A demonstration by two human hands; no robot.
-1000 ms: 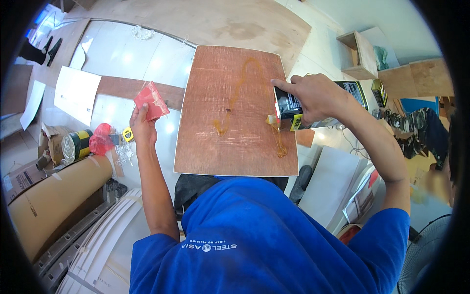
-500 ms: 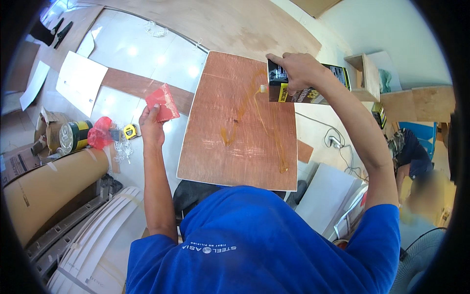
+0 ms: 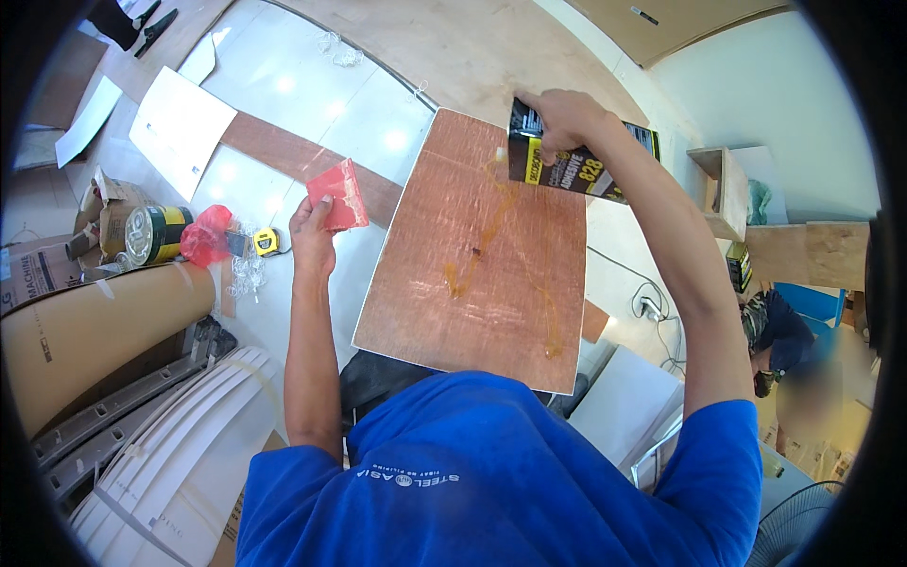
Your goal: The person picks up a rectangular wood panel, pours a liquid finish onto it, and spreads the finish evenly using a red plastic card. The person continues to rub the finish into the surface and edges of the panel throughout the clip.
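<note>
My left hand [image 3: 314, 230] is closed around a flat red spreader [image 3: 342, 196], raised to the left of a brown plywood board [image 3: 425, 302]. Amber glue trails [image 3: 489, 227] run down the board's face, with a small dark spot among them. Over the board's far right edge, my right hand [image 3: 574, 118] grips a black and yellow rectangular can [image 3: 590, 173] from above. The can lies tipped on its side, its pale spout [image 3: 501, 154] pointing left over the board near the top of the trails. Whether glue is flowing from the spout is hard to make out.
At left are a yellow tape measure [image 3: 267, 241], a red plastic bag [image 3: 206, 236], a round tin [image 3: 151, 236] and a large brown roll [image 3: 104, 321]. A cable with a plug [image 3: 650, 307] lies at right. Another person [image 3: 784, 331] sits far right, near a fan [image 3: 803, 529].
The can has moved left relative to the board, its spout now nearer the board's far edge. The whole view has shifted slightly. The left hand still holds the red spreader.
</note>
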